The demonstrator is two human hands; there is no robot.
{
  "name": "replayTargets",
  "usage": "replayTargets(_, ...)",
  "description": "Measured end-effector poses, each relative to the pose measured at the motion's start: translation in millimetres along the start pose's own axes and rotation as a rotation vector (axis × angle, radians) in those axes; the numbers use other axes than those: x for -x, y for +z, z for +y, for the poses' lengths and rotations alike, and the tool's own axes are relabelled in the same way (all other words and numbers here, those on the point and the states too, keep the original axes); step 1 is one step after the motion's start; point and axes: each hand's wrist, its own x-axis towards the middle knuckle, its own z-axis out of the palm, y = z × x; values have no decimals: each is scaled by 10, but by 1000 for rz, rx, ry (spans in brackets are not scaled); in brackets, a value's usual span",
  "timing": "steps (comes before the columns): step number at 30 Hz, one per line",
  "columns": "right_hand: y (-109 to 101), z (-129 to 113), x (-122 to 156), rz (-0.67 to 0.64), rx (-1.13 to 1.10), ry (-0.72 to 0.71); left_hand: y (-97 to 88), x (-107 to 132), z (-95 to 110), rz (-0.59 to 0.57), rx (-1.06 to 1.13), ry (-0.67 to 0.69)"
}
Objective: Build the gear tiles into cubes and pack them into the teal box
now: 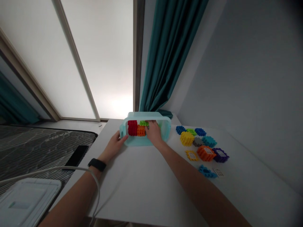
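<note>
A pale turquoise plastic bin sits tilted on the white table, its opening toward me. My left hand grips the bin's left end, thumb on the rim. My right hand reaches inside; its fingertips are mostly hidden, close to a green notched piece and an orange notched stack. Left of these, in the bin, stands a red notched stack. Right of the bin, notched pieces lie on the table, among them a yellow stack, an orange stack and a purple stack.
More notched pieces lie on the white table, including a blue one beside a small printed label. A white cable loops over my left forearm. At left are a translucent lid and a black phone-like slab.
</note>
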Motion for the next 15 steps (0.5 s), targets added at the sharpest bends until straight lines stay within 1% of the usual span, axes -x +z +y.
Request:
replayTargets(3,54,-22,-93,-41,23,-15,2,12,26,-8,6,2)
replayTargets(8,102,3,-160,-112,3,-55,-6,25,46,-14,25,-10)
replayTargets(15,24,48,-252,-226,-77,-148,-18,24,57,-27,46,-2)
